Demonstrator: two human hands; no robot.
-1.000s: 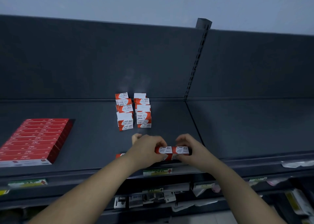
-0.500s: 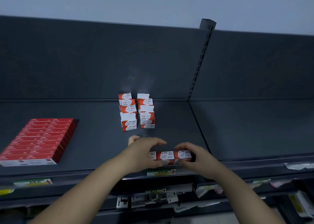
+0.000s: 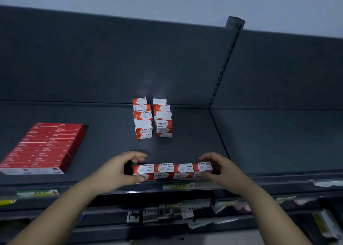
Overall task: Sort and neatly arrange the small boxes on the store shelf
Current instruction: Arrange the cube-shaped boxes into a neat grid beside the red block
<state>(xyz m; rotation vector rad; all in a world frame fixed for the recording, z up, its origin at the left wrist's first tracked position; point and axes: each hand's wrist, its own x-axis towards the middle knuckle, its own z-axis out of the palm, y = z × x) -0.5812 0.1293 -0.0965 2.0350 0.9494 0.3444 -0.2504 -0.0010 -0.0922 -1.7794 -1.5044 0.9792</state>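
Along the front lip of the dark grey metal store shelf (image 3: 185,150), in the head view, a row of four small red-and-white cardboard paper-clip boxes (image 3: 172,171) lies side by side, each touching the next, printed tops up. The left hand (image 3: 117,172) cups the row's left end, thumb on the front face and fingers curled behind. The right hand (image 3: 220,170) pinches the right end the same way, so the row is pressed between the two hands. It looks straight and flush, and that part seems nearly done.

Further back, near the rear panel, two uneven columns of the same small boxes (image 3: 152,118) stand just beside each other. Their boxes are twisted out of line and face different ways, so they appear to be the work left. Well apart to the left, a flat block of long red cartons (image 3: 44,148) lies tidy. The small boxes look light and crisp-edged.
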